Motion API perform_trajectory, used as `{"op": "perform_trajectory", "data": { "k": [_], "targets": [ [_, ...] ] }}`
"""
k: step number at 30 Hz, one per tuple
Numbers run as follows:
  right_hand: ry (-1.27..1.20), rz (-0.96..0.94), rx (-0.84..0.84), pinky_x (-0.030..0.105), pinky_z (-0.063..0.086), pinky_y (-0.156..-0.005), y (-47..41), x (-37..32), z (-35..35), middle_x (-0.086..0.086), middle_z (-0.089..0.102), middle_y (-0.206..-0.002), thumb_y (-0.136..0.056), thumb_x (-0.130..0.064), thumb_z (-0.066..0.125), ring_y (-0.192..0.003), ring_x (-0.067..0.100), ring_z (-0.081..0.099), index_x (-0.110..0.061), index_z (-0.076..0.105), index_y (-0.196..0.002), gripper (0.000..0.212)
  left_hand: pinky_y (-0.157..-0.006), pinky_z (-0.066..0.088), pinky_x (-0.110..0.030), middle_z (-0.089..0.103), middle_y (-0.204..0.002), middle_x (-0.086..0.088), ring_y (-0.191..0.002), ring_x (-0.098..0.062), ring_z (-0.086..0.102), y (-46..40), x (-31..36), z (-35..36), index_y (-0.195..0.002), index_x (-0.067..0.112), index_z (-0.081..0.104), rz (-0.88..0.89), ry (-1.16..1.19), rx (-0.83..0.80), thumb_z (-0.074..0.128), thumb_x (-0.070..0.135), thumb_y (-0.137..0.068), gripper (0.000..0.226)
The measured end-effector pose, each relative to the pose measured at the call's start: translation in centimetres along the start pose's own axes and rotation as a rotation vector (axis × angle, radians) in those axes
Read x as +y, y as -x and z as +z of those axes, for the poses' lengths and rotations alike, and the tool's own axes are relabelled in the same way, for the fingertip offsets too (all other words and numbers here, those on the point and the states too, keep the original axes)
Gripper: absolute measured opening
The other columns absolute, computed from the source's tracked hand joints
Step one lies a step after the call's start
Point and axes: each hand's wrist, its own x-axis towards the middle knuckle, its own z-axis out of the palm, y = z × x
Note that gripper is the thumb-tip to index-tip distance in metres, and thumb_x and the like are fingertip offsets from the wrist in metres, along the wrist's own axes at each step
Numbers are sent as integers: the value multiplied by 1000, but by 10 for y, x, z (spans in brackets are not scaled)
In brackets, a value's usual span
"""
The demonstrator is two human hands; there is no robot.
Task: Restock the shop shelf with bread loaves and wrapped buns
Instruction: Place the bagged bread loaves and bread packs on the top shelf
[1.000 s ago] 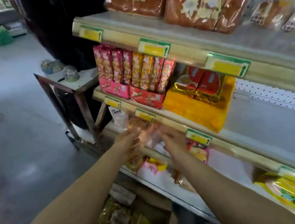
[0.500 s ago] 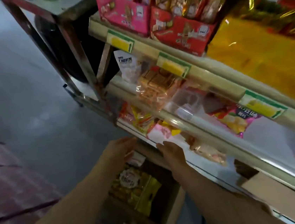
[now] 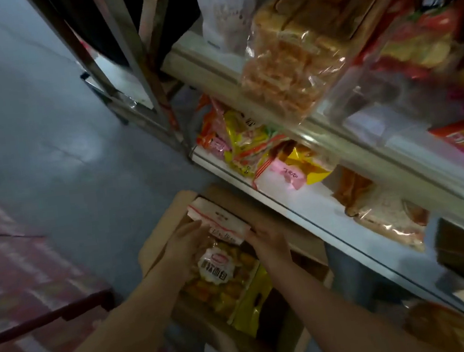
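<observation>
A white packet with red lines [image 3: 219, 224] is held between both hands above an open cardboard box [image 3: 160, 242] that stands on the floor [image 3: 47, 139] in front of the shelf [image 3: 331, 216]. The left hand [image 3: 185, 247] is laid against the packet's near side with its fingers loosely curved around it; the right hand [image 3: 270, 239] grips the packet's right end, fingers curled at its edge. Just under the packet, inside the box, a clear bag of yellow buns with a round white label [image 3: 222, 275] is seen.

On the low shelf beside the box, pink, yellow and orange wrapped packets [image 3: 253, 144] are piled at the left end, and a clear-wrapped loaf [image 3: 385, 216] lies further right. On the shelf above, a bag of sliced bread [image 3: 295, 53] hangs over the front rail, with a white bag [image 3: 220, 9] to its left and a red and yellow bag [image 3: 421, 24] to its right. A metal frame [image 3: 131, 60] stands at the shelf's left end.
</observation>
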Motion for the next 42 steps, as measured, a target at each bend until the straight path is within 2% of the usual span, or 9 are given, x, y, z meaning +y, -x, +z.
{"op": "perform_trajectory", "data": {
  "k": [3, 6, 11, 14, 16, 18, 25, 32, 42],
  "targets": [
    [-38, 21, -11, 32, 52, -95, -31, 25, 16, -14, 70, -105, -79, -54, 79, -93, 2, 64, -36, 66, -100, 31, -82, 59, -42, 77, -86, 1, -87, -25, 70, -41, -24, -17, -111, 23, 70, -14, -67, 21, 72, 24, -92, 19],
    [-115, 73, -12, 46, 49, -106, -60, 49, 32, -7, 58, -137, -73, -58, 83, -123, 15, 59, -34, 50, -141, 79, -94, 56, -54, 77, -103, -7, -99, -30, 73, -83, -42, -31, -123, 19, 66, -44, -105, 0, 78, 30, -86, 40],
    [-174, 82, -3, 50, 46, -109, -100, 78, 52, 0, 48, -151, -77, -42, 86, -134, 20, 50, -39, 35, -152, 91, -92, 57, -54, 75, -111, -11, -99, -32, 74, -138, -62, -45, -127, 18, 64, -45, -172, -73, 89, 41, -64, 72],
    [-205, 56, -14, 45, 49, -106, -118, 94, 66, -2, 55, -144, -79, -29, 84, -129, 17, 54, -38, 39, -150, 84, -92, 57, -33, 66, -132, 4, -116, -17, 66, -175, -77, -54, -139, 32, 54, 89, -324, -7, 87, 58, -65, 85],
    [-256, 32, -7, 41, 52, -102, -125, 98, 71, -4, 58, -139, -83, -24, 82, -124, 16, 57, -38, 42, -148, 78, -99, 49, -22, 55, -145, 7, -129, -11, 53, -187, -75, -54, -152, 29, 38, 150, -277, 3, 86, 40, -77, 90],
    [-293, 42, 33, 45, 52, -102, -132, 100, 77, -4, 55, -139, -84, -27, 81, -126, 19, 55, -38, 41, -149, 78, -105, 49, -37, 52, -148, 6, -131, -14, 53, -195, -69, -52, -155, 34, 30, 230, -304, 1, 86, 23, -79, 95],
    [-449, 85, 69, 29, 62, -75, -148, 96, 78, 5, 72, -113, -87, -34, 77, -96, 17, 72, -25, 65, -126, 42, -103, 51, -51, 64, -129, 3, -123, -22, 59, -213, -53, -44, -121, 46, 63, 364, -417, 1, 81, 22, -83, 48],
    [-542, 156, 53, 15, 52, -49, -149, 92, 75, 1, 67, -88, -97, -27, 66, -74, 10, 67, -27, 60, -88, 11, -95, 56, -47, 75, -105, 2, -100, -22, 70, -211, -54, -33, -93, 23, 74, 202, -367, 78, 84, 39, -78, 24],
    [-436, 173, 62, 34, 63, -71, -110, 73, 48, 9, 76, -90, -90, -34, 73, -79, 20, 76, -13, 72, -95, 22, -98, 54, -46, 75, -105, -10, -104, -27, 69, -170, -38, -26, -99, 8, 76, 137, -258, 5, 82, 33, -77, 34]
  ]
}}
